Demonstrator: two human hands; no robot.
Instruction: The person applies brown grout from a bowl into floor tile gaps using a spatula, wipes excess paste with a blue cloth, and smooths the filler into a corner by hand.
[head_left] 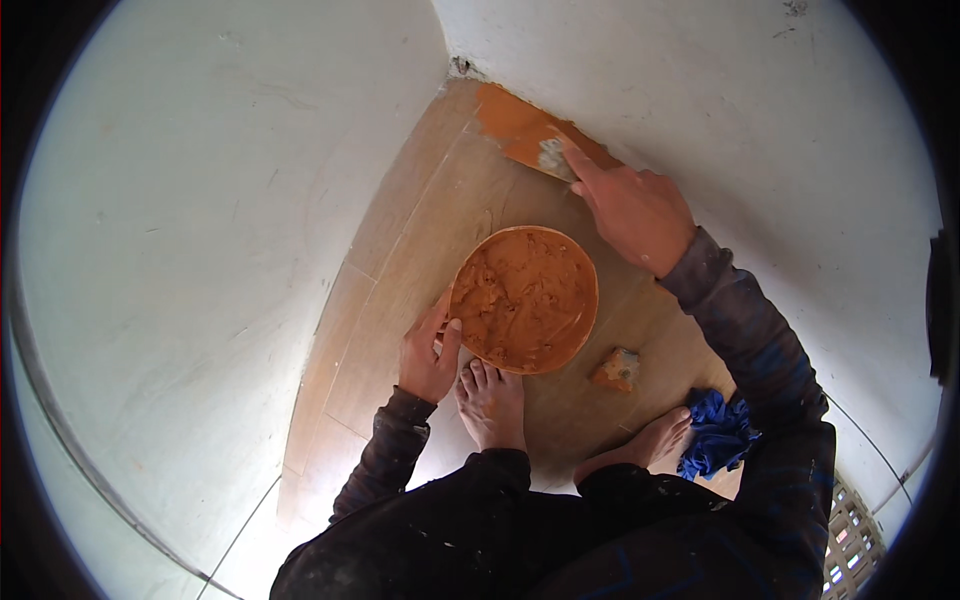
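Two pale walls, the left wall and the right wall, meet at the far corner, both marked with small scuffs. Between them lies a wood-look floor, its plank seams running from near left toward the corner. The person's dark trousers, flecked with pale spots, fill the near side.

A round bowl sits mid-scene, just beyond the left foot, loaded with lumpy orange paste; whether it stands on the floor or is held above it cannot be told. Along the foot of the right wall, close to the corner, runs an orange strip.

The right hand is at that strip's near end, index finger stretched out and the other fingers curled in; whether it grips a thin tool cannot be told. The left hand holds the left side of the bowl, thumb against the rim.

The right foot and left foot are bare. A crumpled blue cloth lies just right of the right foot. Between bowl and cloth is a small orange-smeared chunk. Smallest is a whitish patch by the right index fingertip.
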